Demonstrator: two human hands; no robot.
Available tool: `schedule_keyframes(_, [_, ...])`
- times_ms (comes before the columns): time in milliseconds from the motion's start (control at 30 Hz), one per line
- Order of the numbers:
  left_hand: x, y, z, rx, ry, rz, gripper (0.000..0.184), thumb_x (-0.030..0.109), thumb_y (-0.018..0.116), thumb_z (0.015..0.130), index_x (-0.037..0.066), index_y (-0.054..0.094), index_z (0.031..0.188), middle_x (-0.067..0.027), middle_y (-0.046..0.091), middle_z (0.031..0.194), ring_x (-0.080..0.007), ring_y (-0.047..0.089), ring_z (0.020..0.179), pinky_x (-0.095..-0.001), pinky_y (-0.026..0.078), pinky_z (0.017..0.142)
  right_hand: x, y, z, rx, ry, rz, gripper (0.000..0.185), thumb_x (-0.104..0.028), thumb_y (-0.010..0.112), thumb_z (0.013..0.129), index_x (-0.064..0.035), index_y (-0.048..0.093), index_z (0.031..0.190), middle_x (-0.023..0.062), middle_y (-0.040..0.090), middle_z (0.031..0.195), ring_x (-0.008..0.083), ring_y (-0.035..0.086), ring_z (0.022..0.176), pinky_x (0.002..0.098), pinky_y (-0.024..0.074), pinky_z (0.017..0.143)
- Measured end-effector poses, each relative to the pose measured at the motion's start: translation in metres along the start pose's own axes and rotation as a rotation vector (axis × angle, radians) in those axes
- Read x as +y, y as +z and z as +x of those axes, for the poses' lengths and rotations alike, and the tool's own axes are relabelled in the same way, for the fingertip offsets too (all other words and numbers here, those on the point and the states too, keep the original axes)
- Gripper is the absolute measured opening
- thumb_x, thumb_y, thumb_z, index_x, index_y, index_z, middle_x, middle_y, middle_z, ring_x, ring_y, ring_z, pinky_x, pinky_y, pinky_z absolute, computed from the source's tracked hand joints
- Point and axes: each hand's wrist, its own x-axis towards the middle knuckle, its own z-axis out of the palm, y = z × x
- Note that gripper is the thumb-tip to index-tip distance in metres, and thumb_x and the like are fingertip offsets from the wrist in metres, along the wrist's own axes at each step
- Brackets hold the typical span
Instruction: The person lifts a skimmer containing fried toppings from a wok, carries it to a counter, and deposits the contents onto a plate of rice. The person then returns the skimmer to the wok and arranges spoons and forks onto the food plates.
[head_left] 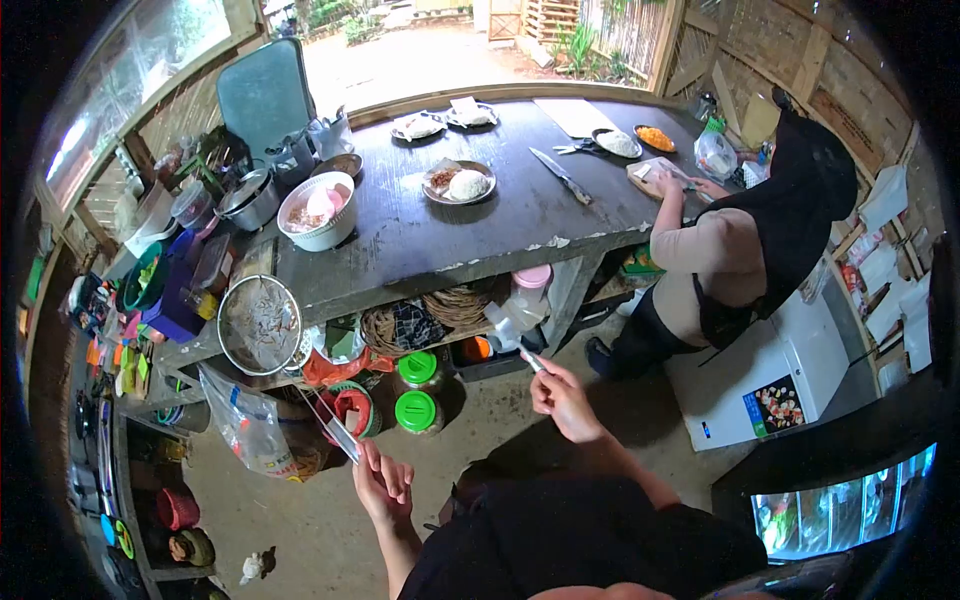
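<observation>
My left hand [383, 482] is closed around the handle end of a long metal utensil [342, 432], which points up and left toward the basin. A white-headed utensil [503, 325] is in my right hand [567, 400], its thin handle pinched between the fingers and its head tilted up and left. Both hands are in front of the counter, apart from each other. Beyond my left hand, a round metal-rimmed basin [260, 325] with greyish contents rests at the counter's left corner. Two green-lidded jars [415, 411] stand on the floor between and beyond my hands.
Along the dark counter [400, 245] are a white basket [318, 210], a plate of rice [468, 184] and a knife [562, 176]. A person [740, 230] works at its right end. A white chest [750, 385] stands at right, a plastic bag [245, 420] at left.
</observation>
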Motion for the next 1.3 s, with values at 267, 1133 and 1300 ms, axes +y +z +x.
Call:
schedule_keyframes(267, [-0.047,0.012,-0.054,0.147,0.028,0.034,0.031,0.03,0.029,0.098,0.013,0.035,0.072,0.0027,0.028,0.037,-0.0087,0.021,0.024,-0.0231,0.029,0.036,0.008,-0.036,-0.075,0.018,0.035,-0.067,0.027,-0.018,0.041,0.094,-0.0049,0.046,0.117,0.0048,0.051,0.069,0.0114,0.048,0.054,0.0236,0.0368,0.049])
schedule_keyframes(1133, [-0.045,0.01,-0.049,0.141,-0.052,0.022,0.033,0.031,0.029,0.097,0.012,0.034,0.071,0.0007,0.029,0.036,-0.0117,0.023,0.024,-0.0266,0.033,0.036,-0.001,-0.027,-0.004,-0.004,-0.051,-0.294,0.016,-0.021,0.039,0.096,-0.0065,0.041,0.089,0.002,0.045,0.061,0.0088,0.041,0.046,0.0219,0.0329,0.042])
schedule_keyframes(1300, [-0.014,0.004,-0.008,0.138,-0.041,0.003,0.032,0.031,0.028,0.097,0.013,0.034,0.071,0.0016,0.028,0.036,-0.0109,0.021,0.024,-0.0267,0.032,0.036,-0.004,0.011,0.06,-0.01,-0.188,-0.382,0.018,-0.021,0.038,0.096,-0.0063,0.04,0.086,0.0016,0.043,0.057,0.0073,0.038,0.043,0.0212,0.0311,0.039])
